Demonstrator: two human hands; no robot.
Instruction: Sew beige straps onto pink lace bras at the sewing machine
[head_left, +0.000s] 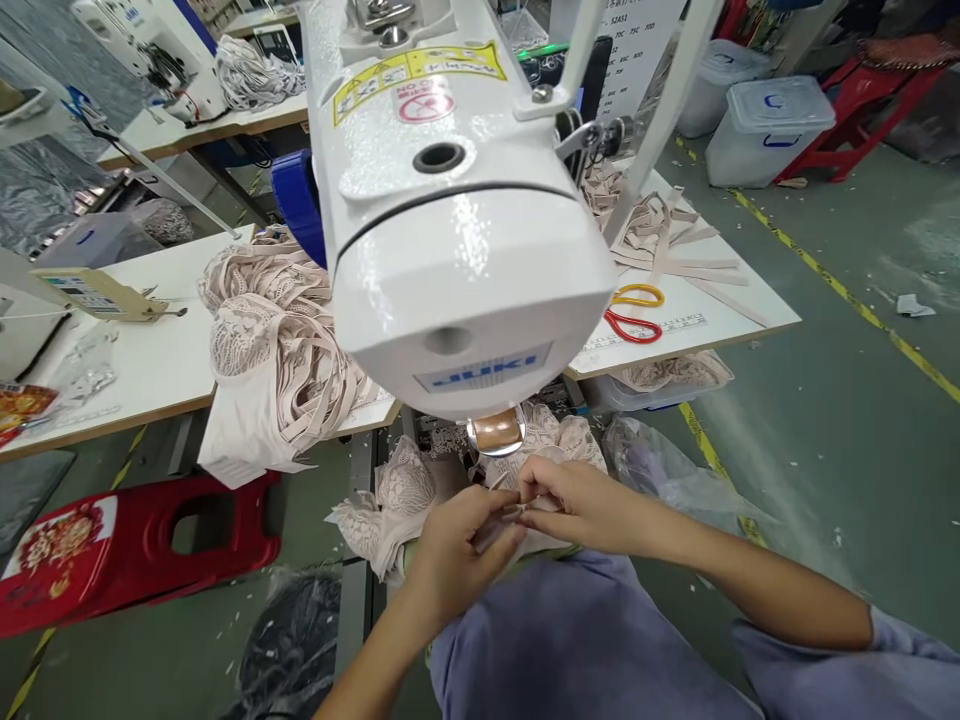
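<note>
In front of me a white sewing machine (472, 250) overhangs the work, with a round metal-rimmed part (498, 432) below its head. Both my hands meet just under it, on my side. My left hand (469, 545) is closed, thumb and fingers pinching a thin pale bra strap (499, 482). Beside it my right hand (574, 503) pinches at the same spot with thumb and forefinger; the fingertips partly hide the piece. Beige lace bras (405, 480) lie around and behind the hands, one cup showing to the left of my left hand.
More lace bras (277, 340) are heaped on the left table, hanging over its edge. Loose straps (660, 230) and scissors (634, 315) with red and yellow handles lie on the right table. A red stool (150, 540) stands at lower left. Plastic bins (776, 125) sit at far right.
</note>
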